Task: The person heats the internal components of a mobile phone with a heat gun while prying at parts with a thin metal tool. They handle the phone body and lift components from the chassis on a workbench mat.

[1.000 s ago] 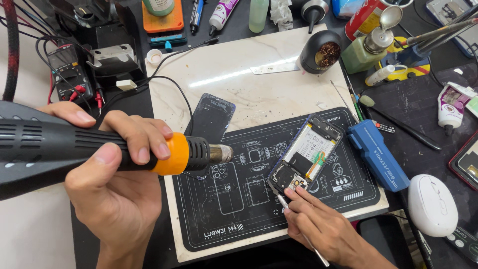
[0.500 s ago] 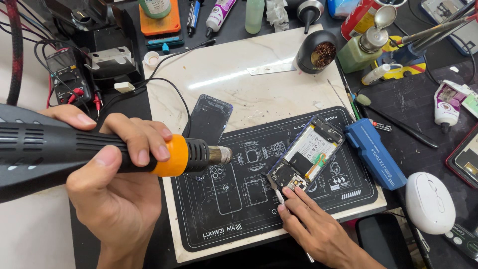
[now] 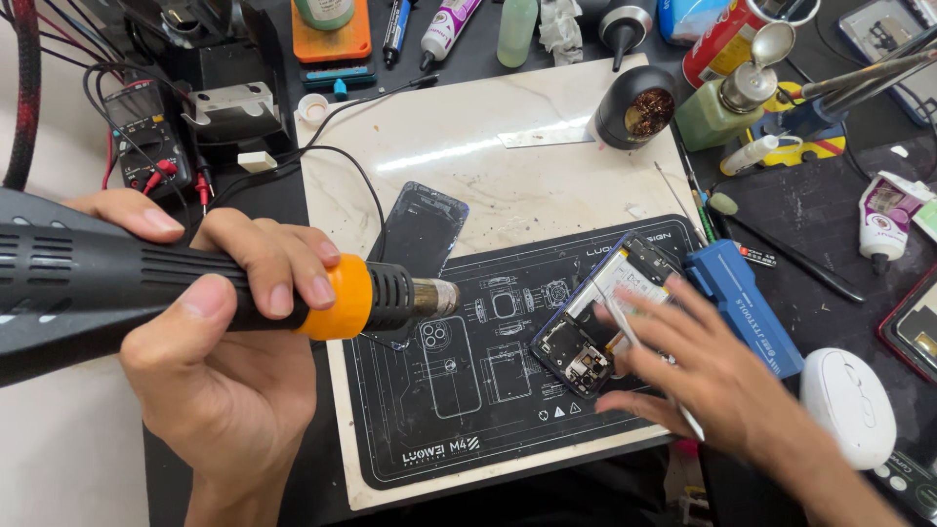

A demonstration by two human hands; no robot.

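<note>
Left hand (image 3: 215,351) grips hot-air gun (image 3: 195,288). Right hand (image 3: 703,371) newly spread over opened phone (image 3: 610,312) near mat (image 3: 468,410) right edge, perhaps pinning it; thin tool blurred.

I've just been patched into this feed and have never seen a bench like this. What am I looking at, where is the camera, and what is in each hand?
The single picture comes from a camera worn on the person's head, looking down at their own two bare hands; there is no machine. The left hand grips a black hot-air tool with an orange collar, its metal nozzle pointing right over a black work mat printed with white outlines. The right hand rests its fingers on an opened phone with its insides showing, lying on the mat. A thin tool seems to be in that hand, but it is blurred. A detached dark phone panel lies on the pale slab under the mat. A blue block lies beside the phone.
</note>
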